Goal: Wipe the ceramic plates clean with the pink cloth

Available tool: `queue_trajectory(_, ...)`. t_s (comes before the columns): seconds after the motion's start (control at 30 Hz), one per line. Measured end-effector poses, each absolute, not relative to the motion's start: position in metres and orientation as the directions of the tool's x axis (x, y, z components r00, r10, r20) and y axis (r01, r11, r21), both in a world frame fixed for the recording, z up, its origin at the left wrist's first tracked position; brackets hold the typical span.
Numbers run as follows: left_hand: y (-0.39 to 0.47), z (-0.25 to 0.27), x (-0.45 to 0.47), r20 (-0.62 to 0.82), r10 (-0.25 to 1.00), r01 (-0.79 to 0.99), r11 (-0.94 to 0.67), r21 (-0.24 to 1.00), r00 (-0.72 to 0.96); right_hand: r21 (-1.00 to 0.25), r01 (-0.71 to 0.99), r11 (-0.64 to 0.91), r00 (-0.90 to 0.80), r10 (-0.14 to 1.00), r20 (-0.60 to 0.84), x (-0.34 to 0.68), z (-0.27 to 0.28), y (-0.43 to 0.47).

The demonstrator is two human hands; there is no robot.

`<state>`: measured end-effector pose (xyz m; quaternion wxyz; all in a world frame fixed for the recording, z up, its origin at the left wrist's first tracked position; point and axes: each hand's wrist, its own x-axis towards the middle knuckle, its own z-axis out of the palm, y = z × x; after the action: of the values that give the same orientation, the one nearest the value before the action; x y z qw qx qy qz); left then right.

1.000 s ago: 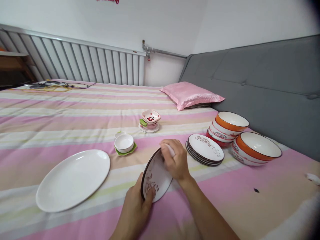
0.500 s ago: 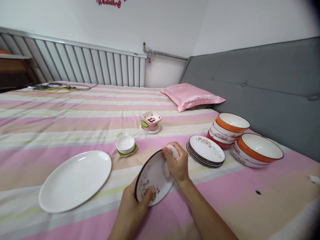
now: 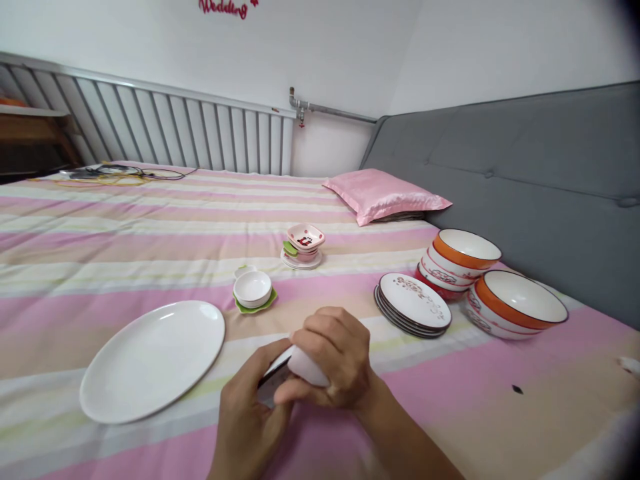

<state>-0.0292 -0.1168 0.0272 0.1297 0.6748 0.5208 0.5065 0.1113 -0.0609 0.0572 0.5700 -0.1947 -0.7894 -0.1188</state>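
My left hand (image 3: 253, 403) is closed on a dark-rimmed plate (image 3: 275, 377), which is tilted nearly edge-on and mostly hidden by my fingers. In my right hand (image 3: 340, 360) is a soft, pale pink sponge (image 3: 306, 365), wrapped over the plate's rim. A stack of similar flower-patterned plates (image 3: 414, 300) lies to the right of my hands. To the left, a large white oval plate (image 3: 153, 360) rests on the striped bedsheet (image 3: 200, 453). Beyond my hands stands a small white bowl (image 3: 253, 288) on a green leaf-shaped dish (image 3: 256, 308).
Orange-rimmed bowls (image 3: 517, 303) and a bowl stack (image 3: 457, 263) stand at the right, near the grey headboard (image 3: 500, 147). Small pink dishes (image 3: 304, 239) are piled farther back. A pink pillow (image 3: 383, 193) and tangled cables (image 3: 125, 173) lie toward the far side.
The plate has turned from showing its patterned face to nearly edge-on. My right hand has moved down and left with the sponge, now folded around the rim.
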Motion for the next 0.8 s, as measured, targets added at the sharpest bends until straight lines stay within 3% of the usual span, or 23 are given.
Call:
queue_trajectory(0.27,-0.112,0.027,-0.035,0.555,0.825,0.563,-0.409,0.718,-0.107,-0.126,0.450,0.884,-0.343,0.302,0.890,0.109,0.062,-0.064)
queue_trajectory(0.37,-0.110,0.025,-0.032,0.513,0.847,0.551,-0.364,0.751,-0.140,-0.287,0.417,0.863,-0.239,0.408,0.881,0.116,0.057,-0.055)
queue_trajectory(0.43,-0.109,0.023,-0.032,0.491,0.852,0.549,-0.327,0.769,-0.181,-0.475,0.368,0.799,-0.140,0.553,0.821,0.120,0.050,-0.048)
queue_trajectory(0.53,-0.109,0.022,-0.032,0.449,0.844,0.543,-0.240,0.805,-0.292,-0.804,0.201,0.560,-0.042,0.825,0.564,0.122,0.036,-0.035)
queue_trajectory(0.6,-0.110,0.021,-0.033,0.407,0.837,0.531,-0.172,0.830,-0.365,-0.926,0.070,0.370,-0.021,0.929,0.370,0.121,0.026,-0.027)
queue_trajectory(0.8,-0.113,0.023,-0.033,0.371,0.841,0.528,-0.124,0.840,-0.393,-0.977,-0.196,-0.083,-0.011,0.997,-0.082,0.120,0.011,-0.016)
